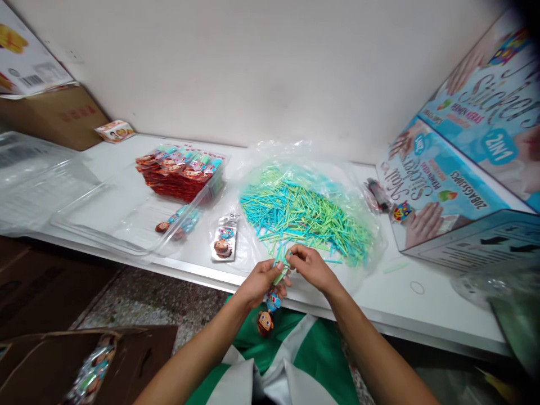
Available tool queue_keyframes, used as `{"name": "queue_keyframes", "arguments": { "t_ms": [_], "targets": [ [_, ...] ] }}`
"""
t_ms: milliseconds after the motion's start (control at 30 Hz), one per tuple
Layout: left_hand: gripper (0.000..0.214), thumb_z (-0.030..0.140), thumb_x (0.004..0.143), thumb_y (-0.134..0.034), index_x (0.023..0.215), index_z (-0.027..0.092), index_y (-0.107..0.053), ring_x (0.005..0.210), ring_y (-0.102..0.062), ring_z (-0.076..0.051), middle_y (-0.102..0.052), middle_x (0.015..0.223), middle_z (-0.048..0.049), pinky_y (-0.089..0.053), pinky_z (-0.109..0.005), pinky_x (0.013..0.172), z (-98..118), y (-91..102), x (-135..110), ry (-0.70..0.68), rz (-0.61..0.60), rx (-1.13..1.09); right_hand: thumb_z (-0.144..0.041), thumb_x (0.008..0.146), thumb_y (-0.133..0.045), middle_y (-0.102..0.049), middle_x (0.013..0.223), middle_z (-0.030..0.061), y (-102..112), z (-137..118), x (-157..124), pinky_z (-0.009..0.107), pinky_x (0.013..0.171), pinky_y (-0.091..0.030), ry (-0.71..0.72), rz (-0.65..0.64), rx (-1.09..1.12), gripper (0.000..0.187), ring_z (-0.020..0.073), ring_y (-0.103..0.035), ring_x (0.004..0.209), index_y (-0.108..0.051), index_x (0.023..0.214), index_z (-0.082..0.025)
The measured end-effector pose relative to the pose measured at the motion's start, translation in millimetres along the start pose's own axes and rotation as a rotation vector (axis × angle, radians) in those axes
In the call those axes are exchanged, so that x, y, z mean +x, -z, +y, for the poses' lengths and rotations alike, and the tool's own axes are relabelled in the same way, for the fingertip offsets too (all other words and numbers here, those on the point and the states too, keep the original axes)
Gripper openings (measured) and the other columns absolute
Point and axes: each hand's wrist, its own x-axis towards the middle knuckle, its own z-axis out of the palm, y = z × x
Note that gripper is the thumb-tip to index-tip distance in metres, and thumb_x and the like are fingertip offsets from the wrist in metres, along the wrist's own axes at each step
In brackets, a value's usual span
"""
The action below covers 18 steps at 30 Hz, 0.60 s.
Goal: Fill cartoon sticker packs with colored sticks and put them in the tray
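My left hand (259,281) is closed around a small printed packet (266,320) with a cartoon face, which hangs below my fingers, and a few thin blue and green plastic sticks (277,256) poke up above them. Close against it, my right hand (310,267) pinches at the upper end of this bundle; what lies between its fingertips is too small to make out. Just beyond both hands spreads a loose heap of blue and green sticks (304,208) on a clear plastic bag (369,225). A silver packet (224,241) lies to the left of my hands.
At the left, a clear plastic tray (113,242) holds stacked packets (177,174) with sticks. Printed sticker boxes (439,185) stand at the right. A rubber band (417,288) lies on the white table (371,301). An open carton (143,360) stands below on the left.
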Motion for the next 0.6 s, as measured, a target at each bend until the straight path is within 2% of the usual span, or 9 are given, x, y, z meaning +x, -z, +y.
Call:
{"name": "queue_keyframes", "arguments": {
  "t_ms": [233, 367, 600],
  "targets": [
    [0.035, 0.046, 0.076, -0.059, 0.084, 0.013, -0.050, 0.043, -0.054, -0.010, -0.061, 0.064, -0.0024, -0.041, -0.020, 0.040, -2.0, 0.4, 0.2, 0.007, 0.003, -0.004, -0.034, 0.081, -0.052, -0.048, 0.062, -0.0043, -3.2, -2.3, 1.6, 0.023, 0.056, -0.039, 0.006, 0.002, 0.008, 0.018, 0.0106, -0.049, 0.059, -0.054, 0.073, -0.017],
    [0.035, 0.046, 0.076, -0.059, 0.085, 0.013, -0.051, 0.042, -0.054, -0.010, -0.062, 0.063, -0.0024, -0.040, -0.020, 0.040, -3.5, 0.1, 1.6, 0.015, 0.005, 0.008, -0.034, 0.080, -0.054, -0.052, 0.064, -0.0030, -4.2, -3.5, 2.5, 0.023, 0.057, -0.040, 0.010, 0.006, 0.028, 0.017, 0.0108, -0.050, 0.060, -0.057, 0.078, -0.017],
    [0.035, 0.045, 0.076, -0.060, 0.086, 0.012, -0.051, 0.045, -0.056, -0.012, -0.063, 0.067, -0.0045, -0.042, -0.021, 0.042, -2.4, 0.0, -0.1, 0.043, -0.022, -0.020, -0.028, 0.079, -0.052, -0.052, 0.061, -0.0037, -2.8, 0.5, 3.4, 0.023, 0.055, -0.039, 0.010, -0.001, -0.005, 0.011, 0.0103, -0.049, 0.056, -0.056, 0.077, -0.018]
  ]
}}
